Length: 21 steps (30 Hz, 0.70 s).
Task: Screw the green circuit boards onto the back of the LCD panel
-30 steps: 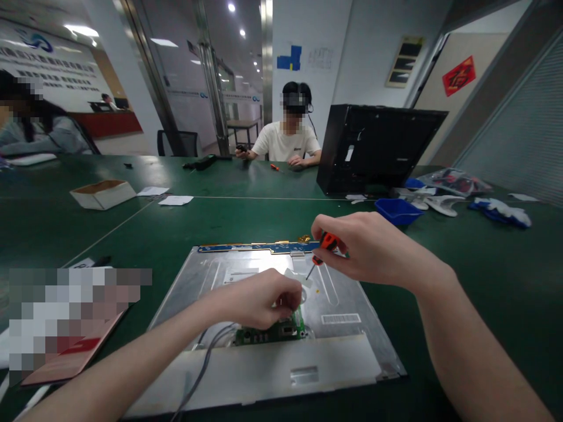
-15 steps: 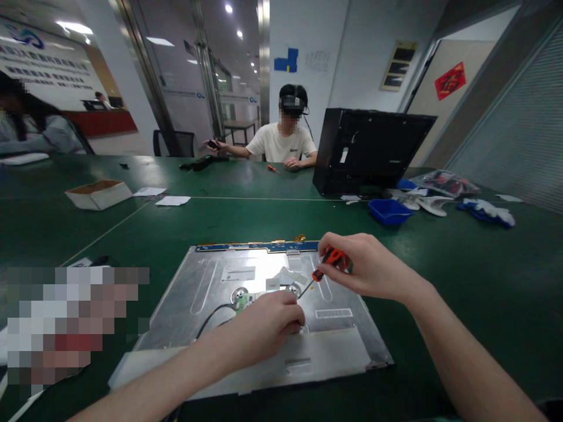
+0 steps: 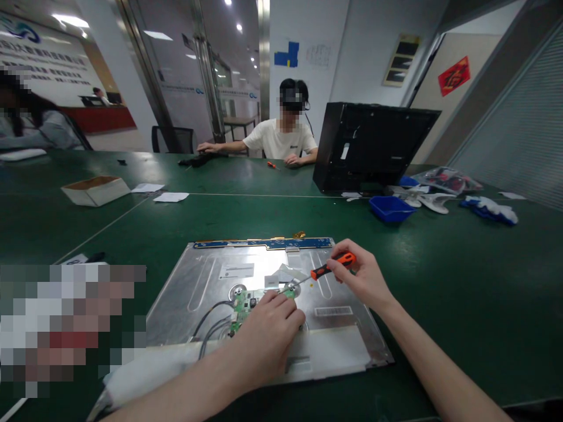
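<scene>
My right hand (image 3: 358,272) grips a red and black screwdriver (image 3: 333,265), its shaft slanting down left. The shaft's tip end reaches the fingers of my left hand (image 3: 275,325), at the upper edge of a small green circuit board (image 3: 241,306). My left hand lies over the board with its fingers curled down; the fingertips and whatever they hold are hidden. Dark cables (image 3: 210,313) run from the board's left side. Beneath is a flat silver metal panel (image 3: 202,272) with a blue circuit strip (image 3: 233,244) along its far edge.
A blue tray (image 3: 391,209) and a black monitor (image 3: 373,149) stand beyond the panel to the right, with gloves (image 3: 490,210) farther right. A white box (image 3: 95,191) sits at the left. Across the green table sits a person (image 3: 281,138); another is at far left.
My right hand has moved slightly right and down, and the screwdriver lies flatter. My left hand has shifted slightly, showing more of the circuit board. The person opposite has lowered a hand to the table.
</scene>
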Tool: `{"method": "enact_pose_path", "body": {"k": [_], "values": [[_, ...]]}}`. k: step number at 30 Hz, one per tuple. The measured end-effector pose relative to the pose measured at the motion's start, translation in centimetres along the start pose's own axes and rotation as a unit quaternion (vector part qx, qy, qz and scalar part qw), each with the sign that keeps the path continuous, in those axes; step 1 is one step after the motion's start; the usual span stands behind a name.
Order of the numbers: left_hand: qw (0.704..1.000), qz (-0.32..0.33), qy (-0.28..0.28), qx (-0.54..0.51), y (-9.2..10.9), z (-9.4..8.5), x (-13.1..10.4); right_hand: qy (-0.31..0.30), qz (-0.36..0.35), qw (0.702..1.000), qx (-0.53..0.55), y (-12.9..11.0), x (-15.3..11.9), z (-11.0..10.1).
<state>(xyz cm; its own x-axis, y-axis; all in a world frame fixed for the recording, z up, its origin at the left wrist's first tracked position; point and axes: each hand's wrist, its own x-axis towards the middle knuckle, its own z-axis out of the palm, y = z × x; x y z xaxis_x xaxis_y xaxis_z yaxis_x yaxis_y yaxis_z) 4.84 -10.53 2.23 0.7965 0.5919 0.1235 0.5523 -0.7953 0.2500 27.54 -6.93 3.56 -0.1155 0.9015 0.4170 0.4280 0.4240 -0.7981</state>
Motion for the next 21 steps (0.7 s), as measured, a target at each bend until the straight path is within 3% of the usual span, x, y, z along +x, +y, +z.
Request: {"method": "enact_pose_path", "body": {"k": [7, 15, 21], "values": [[1.000, -0.006, -0.001, 0.026, -0.04, 0.63, -0.15, 0.009, 0.016, 1.000, -0.001, 0.59, 0.23, -0.26], [1.000, -0.010, 0.001, 0.012, 0.19, -0.05, -0.38, 0.008, 0.011, 1.000, 0.001, 0.54, 0.22, -0.48], [0.999, -0.025, 0.023, 0.008, 0.06, 0.09, -0.50, 0.079, 0.023, 0.993, 0.084, 0.16, 0.16, -0.94]]}}
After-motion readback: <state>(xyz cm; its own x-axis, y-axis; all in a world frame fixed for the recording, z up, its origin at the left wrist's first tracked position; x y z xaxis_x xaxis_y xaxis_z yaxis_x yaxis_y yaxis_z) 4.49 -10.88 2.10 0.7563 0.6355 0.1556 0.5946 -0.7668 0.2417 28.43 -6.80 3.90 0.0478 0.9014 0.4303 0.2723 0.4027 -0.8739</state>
